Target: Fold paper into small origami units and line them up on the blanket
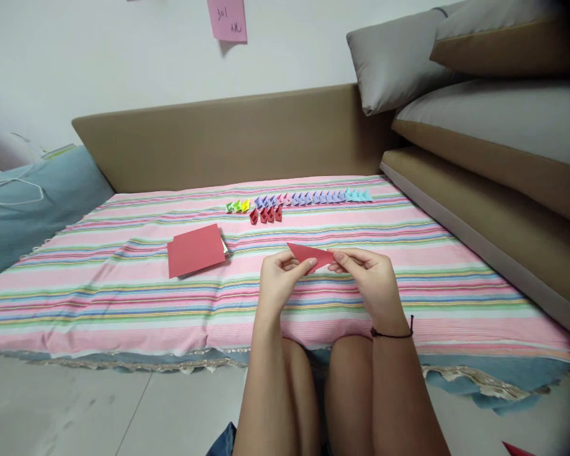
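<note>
A sheet of red paper (308, 252), folded into a triangle, is held up in front of me between both hands. My left hand (285, 272) pinches its left part, thumb on the near face and fingers behind. At the right corner, my right hand (361, 266) grips the paper between thumb and fingers. Further left on the striped cloth (123, 304) lies a stack of red paper sheets (197, 250), with some lighter paper showing at its right edge. Beyond my hands stand small folded paper pieces: several red ones (267, 216) in front of a longer multicoloured row (313, 198).
Grey and brown cushions (494, 126) are piled along the right side. A brown padded backrest (232, 136) runs along the wall. On the far left, a white hanger (14, 190) rests on blue fabric (71, 183). A pink note (227, 20) sticks to the wall.
</note>
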A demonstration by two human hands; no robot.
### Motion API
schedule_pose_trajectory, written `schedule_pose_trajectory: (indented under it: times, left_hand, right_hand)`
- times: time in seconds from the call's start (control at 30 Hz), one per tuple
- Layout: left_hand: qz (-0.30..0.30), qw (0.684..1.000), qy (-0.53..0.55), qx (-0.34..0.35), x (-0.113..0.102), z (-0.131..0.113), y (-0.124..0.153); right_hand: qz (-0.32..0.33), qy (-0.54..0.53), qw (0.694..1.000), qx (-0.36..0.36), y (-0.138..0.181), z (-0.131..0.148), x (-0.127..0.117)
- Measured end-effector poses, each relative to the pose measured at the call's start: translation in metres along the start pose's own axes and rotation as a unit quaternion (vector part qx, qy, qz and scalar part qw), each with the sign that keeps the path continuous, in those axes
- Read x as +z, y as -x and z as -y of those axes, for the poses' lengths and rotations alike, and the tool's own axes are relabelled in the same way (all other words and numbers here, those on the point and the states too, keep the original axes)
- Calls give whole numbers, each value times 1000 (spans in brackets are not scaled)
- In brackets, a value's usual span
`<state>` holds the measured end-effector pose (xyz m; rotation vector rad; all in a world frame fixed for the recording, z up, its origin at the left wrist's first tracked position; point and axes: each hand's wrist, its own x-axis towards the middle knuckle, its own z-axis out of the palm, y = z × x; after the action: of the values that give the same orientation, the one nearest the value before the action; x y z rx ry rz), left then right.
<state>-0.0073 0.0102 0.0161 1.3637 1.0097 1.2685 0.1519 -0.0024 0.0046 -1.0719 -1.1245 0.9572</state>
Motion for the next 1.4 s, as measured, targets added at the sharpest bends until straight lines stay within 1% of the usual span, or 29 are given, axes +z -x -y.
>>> schedule_pose_trajectory:
  times: [0.1,0.17,0.27,0.33,0.4,0.5,0.53,0.6,0.7,0.77,0.83,0.97,1.23,1.4]
  left_hand:
    - [-36,998,-44,9,-1,1,0]
    - [-46,998,-52,6,0,1,-1]
    - [-27,1000,-4,-11,1,2,-1]
    - [-15,999,32,-28,1,2,-1]
    - [-22,998,32,-43,-1,3,-2]
    - [-40,998,0,-50,-4,5,-2]
    - [-35,998,-12,-49,-5,7,-2]
    - [-6,998,-43,-47,-7,10,-3]
    - [45,995,-81,-47,-6,17,-5]
    - [54,993,-90,-45,-5,21,-6]
    - [54,993,-93,-40,-3,24,-7]
    - [43,993,-103,-28,1,27,-12]
    - [-23,985,-169,30,7,34,-17]
    - [-35,983,-175,47,12,38,-16]
  right_hand:
    - [10,0,1000,26,-1,-2,1]
    - [-3,19,1000,21,0,-2,3]
    - [-37,52,998,-15,1,-1,5]
    - [-47,63,996,-33,1,0,5]
    - [-38,69,996,-39,0,1,5]
    - [-14,108,993,-38,-1,1,2]
    - [-7,125,992,-35,-1,0,2]
    - [12,143,989,-26,-2,-3,2]
    - [51,127,990,-13,-4,-10,3]
    - [57,120,991,-9,-6,-15,3]
    - [47,123,991,-5,-8,-19,2]
    - [34,127,991,1,-11,-25,3]
    - [20,116,993,-9,-17,-43,14]
    - [-11,100,995,-21,-17,-56,14]
